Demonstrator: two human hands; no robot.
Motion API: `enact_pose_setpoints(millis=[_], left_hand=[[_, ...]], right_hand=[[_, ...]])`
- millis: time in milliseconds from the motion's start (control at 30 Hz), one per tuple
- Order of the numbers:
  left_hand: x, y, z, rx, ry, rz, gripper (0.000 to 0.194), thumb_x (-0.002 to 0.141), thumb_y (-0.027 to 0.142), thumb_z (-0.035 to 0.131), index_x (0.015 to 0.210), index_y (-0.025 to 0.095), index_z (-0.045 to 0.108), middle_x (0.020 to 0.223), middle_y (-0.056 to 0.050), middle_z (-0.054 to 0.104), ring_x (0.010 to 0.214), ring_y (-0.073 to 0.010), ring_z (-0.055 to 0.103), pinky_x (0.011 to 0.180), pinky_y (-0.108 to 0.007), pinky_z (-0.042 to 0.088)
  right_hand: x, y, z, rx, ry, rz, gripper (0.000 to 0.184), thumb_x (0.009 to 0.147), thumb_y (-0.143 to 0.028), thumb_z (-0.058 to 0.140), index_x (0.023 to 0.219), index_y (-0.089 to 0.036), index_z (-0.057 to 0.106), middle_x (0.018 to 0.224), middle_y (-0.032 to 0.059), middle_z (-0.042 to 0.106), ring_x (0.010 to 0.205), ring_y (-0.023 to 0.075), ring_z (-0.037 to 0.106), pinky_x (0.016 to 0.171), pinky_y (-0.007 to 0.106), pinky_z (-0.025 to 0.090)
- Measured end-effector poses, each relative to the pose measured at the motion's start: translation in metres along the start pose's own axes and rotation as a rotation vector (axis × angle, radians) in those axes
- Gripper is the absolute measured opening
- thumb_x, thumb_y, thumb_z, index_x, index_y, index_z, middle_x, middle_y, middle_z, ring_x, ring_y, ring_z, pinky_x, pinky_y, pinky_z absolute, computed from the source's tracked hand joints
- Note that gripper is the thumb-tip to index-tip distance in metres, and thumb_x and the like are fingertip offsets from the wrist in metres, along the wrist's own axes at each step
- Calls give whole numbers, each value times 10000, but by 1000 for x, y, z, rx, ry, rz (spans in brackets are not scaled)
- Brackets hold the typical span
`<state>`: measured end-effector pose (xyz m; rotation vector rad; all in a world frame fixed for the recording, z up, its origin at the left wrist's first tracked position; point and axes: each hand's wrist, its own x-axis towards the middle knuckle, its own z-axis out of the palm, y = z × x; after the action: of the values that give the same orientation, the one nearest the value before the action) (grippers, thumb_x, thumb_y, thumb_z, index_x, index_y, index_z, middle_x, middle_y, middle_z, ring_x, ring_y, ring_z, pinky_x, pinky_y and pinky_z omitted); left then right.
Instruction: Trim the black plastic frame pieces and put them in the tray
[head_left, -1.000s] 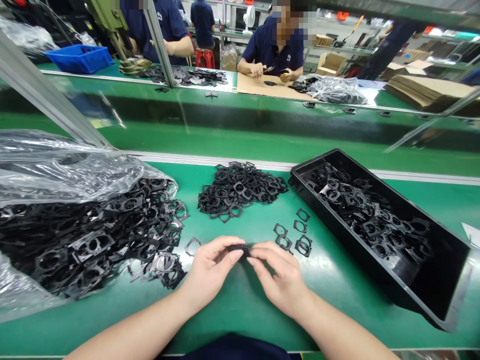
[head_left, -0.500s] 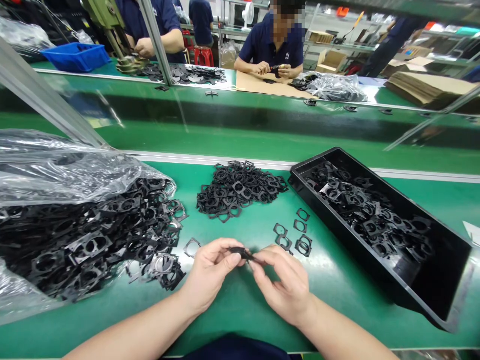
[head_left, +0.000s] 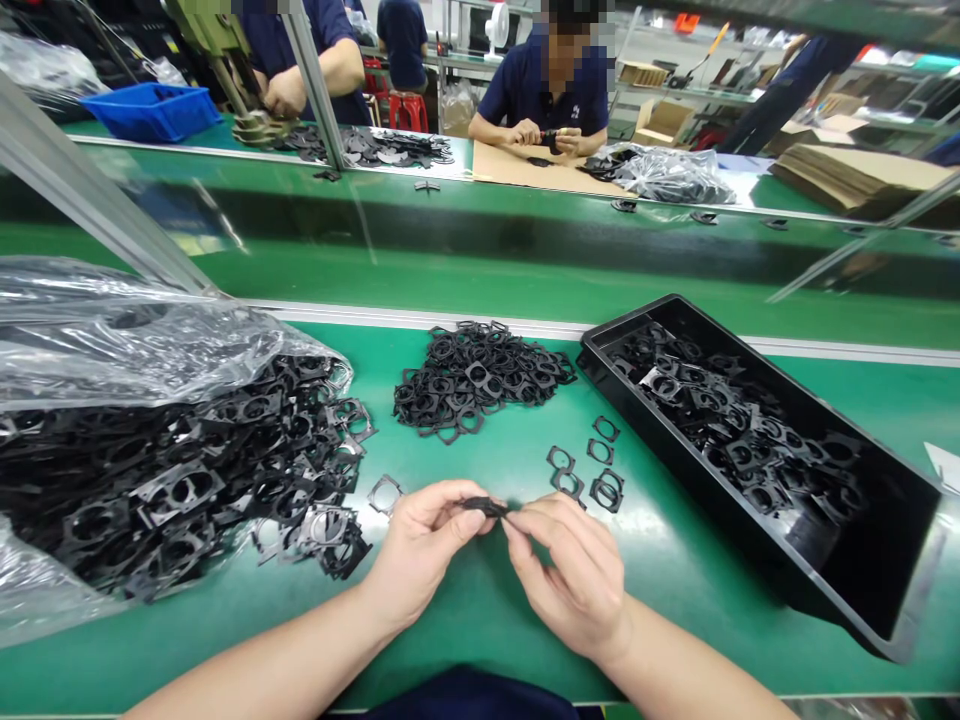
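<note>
My left hand (head_left: 424, 545) and my right hand (head_left: 574, 565) meet above the green bench mat, pinching a thin black gasket frame (head_left: 484, 507) between their fingertips. It shows edge-on, so its shape is partly hidden. A single loose frame (head_left: 385, 494) lies just beyond my left hand, beside a clear plastic bag (head_left: 112, 340) that spills a heap of black frames (head_left: 187, 490). Straight ahead sits a loose pile of frames (head_left: 476, 380). Several separate frames (head_left: 592, 470) lie beyond my right hand, near a black plastic tray (head_left: 622, 335) holding more frames.
A silver aluminium rail (head_left: 525, 322) runs along the far edge of my mat. Beyond it is a second green bench, where a co-worker (head_left: 544, 95) handles a black part over cardboard. Another person's arm (head_left: 300, 80) and a blue crate (head_left: 154, 112) stand further left.
My hands have drawn slightly apart, with the right hand shifting rightward. The black frame now shows more clearly between my fingertips. The co-worker's hands have moved closer together.
</note>
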<state>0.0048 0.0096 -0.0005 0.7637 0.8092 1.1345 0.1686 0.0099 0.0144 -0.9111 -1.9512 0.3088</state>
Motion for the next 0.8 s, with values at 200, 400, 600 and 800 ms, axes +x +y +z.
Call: enact_pose_setpoints(millis=[200, 400, 600, 800], left_hand=[[-1, 0, -1, -3, 8, 10, 121, 774, 235, 699, 888, 198, 719, 802, -20, 693, 762, -129, 605, 759, -251, 485], [-1, -1, -2, 19, 22, 18, 117, 773, 227, 700, 887, 210, 720, 785, -5, 694, 749, -123, 615, 751, -239, 498], [1, 1, -6, 321, 5, 152, 130, 818, 178, 640, 906, 235, 716, 878, -16, 706, 832, -152, 650, 795, -275, 519], [7, 5, -11, 804, -57, 708, 307, 809, -3, 563, 974, 221, 693, 989, -65, 694, 1009, -187, 626, 874, -330, 520]], right_hand=[[3, -1, 0, 75, 65, 36, 274, 759, 24, 605, 975, -145, 607, 768, 69, 638, 676, 168, 603, 599, 304, 519], [4, -2, 0, 155, 46, 131, 261, 771, 29, 592, 956, -153, 612, 795, 71, 639, 708, 163, 612, 614, 278, 520], [6, 0, -1, 231, 5, 262, 130, 817, -57, 576, 886, -152, 633, 759, 58, 631, 658, 146, 596, 587, 262, 494], [8, 11, 1, 853, -288, 883, 328, 907, -396, 505, 764, -132, 638, 651, 46, 634, 517, 120, 588, 505, 238, 493]])
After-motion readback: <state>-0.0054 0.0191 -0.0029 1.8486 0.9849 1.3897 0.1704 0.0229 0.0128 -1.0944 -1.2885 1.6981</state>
